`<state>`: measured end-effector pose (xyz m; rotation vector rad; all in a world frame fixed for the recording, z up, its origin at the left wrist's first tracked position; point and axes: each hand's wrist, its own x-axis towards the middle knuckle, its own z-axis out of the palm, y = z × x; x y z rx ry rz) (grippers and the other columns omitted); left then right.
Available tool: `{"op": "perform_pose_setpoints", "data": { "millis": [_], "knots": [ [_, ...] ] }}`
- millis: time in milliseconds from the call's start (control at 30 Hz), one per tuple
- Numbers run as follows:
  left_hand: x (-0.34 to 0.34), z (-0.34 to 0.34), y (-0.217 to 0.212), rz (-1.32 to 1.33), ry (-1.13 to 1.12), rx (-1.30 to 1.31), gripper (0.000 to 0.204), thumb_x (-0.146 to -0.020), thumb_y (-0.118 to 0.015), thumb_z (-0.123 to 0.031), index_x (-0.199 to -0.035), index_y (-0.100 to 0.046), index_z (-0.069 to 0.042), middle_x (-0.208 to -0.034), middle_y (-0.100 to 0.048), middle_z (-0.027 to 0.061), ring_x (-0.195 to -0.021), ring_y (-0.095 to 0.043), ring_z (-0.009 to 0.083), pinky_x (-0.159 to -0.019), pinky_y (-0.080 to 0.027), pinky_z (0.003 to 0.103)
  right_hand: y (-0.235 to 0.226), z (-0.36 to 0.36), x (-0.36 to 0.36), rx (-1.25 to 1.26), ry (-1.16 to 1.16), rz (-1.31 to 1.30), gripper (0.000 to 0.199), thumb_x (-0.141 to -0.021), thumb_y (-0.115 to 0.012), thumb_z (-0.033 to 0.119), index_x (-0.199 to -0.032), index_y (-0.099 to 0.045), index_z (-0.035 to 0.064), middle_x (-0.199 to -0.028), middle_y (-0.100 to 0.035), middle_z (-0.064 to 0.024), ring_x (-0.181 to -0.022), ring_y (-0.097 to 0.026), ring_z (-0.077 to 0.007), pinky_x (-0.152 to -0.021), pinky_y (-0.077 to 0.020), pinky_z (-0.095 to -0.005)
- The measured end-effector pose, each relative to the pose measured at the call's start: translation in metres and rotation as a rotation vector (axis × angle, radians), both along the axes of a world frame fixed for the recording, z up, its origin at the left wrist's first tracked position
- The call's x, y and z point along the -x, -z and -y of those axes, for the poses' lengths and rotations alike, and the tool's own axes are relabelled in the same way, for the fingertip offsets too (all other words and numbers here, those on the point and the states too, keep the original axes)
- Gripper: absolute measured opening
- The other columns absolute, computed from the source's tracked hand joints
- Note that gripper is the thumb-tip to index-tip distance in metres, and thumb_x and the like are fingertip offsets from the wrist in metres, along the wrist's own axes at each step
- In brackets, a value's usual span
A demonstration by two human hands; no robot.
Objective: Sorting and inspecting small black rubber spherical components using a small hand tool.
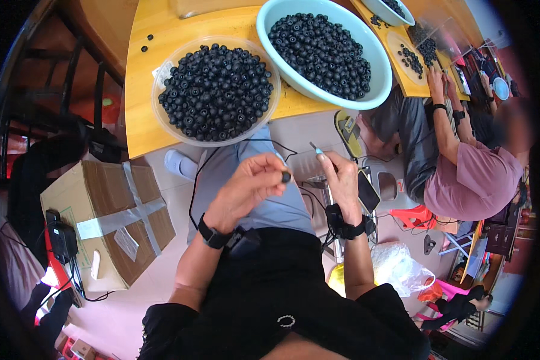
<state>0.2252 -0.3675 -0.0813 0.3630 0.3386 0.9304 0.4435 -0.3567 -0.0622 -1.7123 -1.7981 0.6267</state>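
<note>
Over my lap, my left hand (252,185) pinches a small round black piece (286,177) between thumb and fingers. To its right, my right hand (342,180) is closed on a slim tool (317,149) with a light-blue handle and a thin dark tip; I cannot make out what kind of blade it has. The tool and the piece are apart. Beyond my hands, a shallow clear round tray (156,108) is heaped with similar black pieces, several showing a hole. A larger light-blue basin (378,72) beside it holds many more.
Both containers stand on a yellow wooden table (139,129), with two loose pieces near its left. A taped cardboard box (111,198) is at my left. A phone (368,191), cables and a plastic bag (396,267) lie at right. Another person (474,174) works at the table, far right.
</note>
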Motion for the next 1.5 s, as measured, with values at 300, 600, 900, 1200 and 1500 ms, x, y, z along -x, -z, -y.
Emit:
{"op": "perform_pose_setpoints", "data": {
  "millis": [300,600,900,1200,1500],
  "knots": [
    [-0.002,-0.002,0.004,0.063,-0.021,0.012,0.024,-0.087,-0.059,-0.007,-0.110,-0.059,-0.001,-0.097,-0.062,0.0071,-0.079,-0.059,0.0102,-0.073,-0.049,0.022,0.002,0.011,0.020,0.034,-0.078,-0.067,0.026,-0.087,-0.058,0.024,-0.085,-0.064,-0.0005,-0.067,-0.059,-0.0190,-0.060,-0.057,-0.0352,-0.055,-0.0431,-0.0382],
    [-0.002,-0.001,0.002,0.047,-0.109,-0.070,0.023,-0.081,-0.059,0.003,-0.103,-0.058,-0.002,-0.100,-0.059,0.0078,-0.082,-0.054,0.0099,-0.073,-0.044,0.023,0.011,0.016,0.027,0.113,-0.091,-0.059,0.025,-0.086,-0.059,0.026,-0.085,-0.065,0.0014,-0.068,-0.060,-0.0194,-0.063,-0.058,-0.0363,-0.057,-0.0435,-0.0399],
    [0.000,-0.001,0.008,0.011,-0.144,0.042,0.015,-0.080,-0.063,0.001,-0.093,-0.059,-0.005,-0.091,-0.060,0.0027,-0.081,-0.054,0.0090,-0.072,-0.044,0.022,0.024,0.020,0.033,0.154,-0.096,-0.035,0.025,-0.086,-0.060,0.027,-0.085,-0.066,0.0030,-0.068,-0.060,-0.0182,-0.061,-0.058,-0.0365,-0.055,-0.0432,-0.0410],
    [-0.005,-0.003,0.014,-0.002,-0.130,0.038,0.006,-0.083,-0.062,-0.004,-0.089,-0.060,-0.003,-0.085,-0.060,0.0040,-0.072,-0.052,0.0081,-0.067,-0.043,0.021,0.022,0.022,0.034,0.127,-0.102,-0.020,0.025,-0.086,-0.060,0.027,-0.087,-0.066,0.0036,-0.072,-0.062,-0.0186,-0.066,-0.060,-0.0370,-0.059,-0.0457,-0.0415],
    [-0.015,-0.035,-0.043,-0.231,-0.105,-0.121,0.021,-0.088,-0.058,-0.009,-0.106,-0.059,0.001,-0.095,-0.062,0.0075,-0.077,-0.058,0.0096,-0.072,-0.049,0.023,0.028,0.028,0.031,0.127,-0.117,-0.016,0.028,-0.086,-0.060,0.031,-0.084,-0.067,0.0035,-0.075,-0.063,-0.0195,-0.070,-0.061,-0.0382,-0.061,-0.0469,-0.0421]
  ]
}}
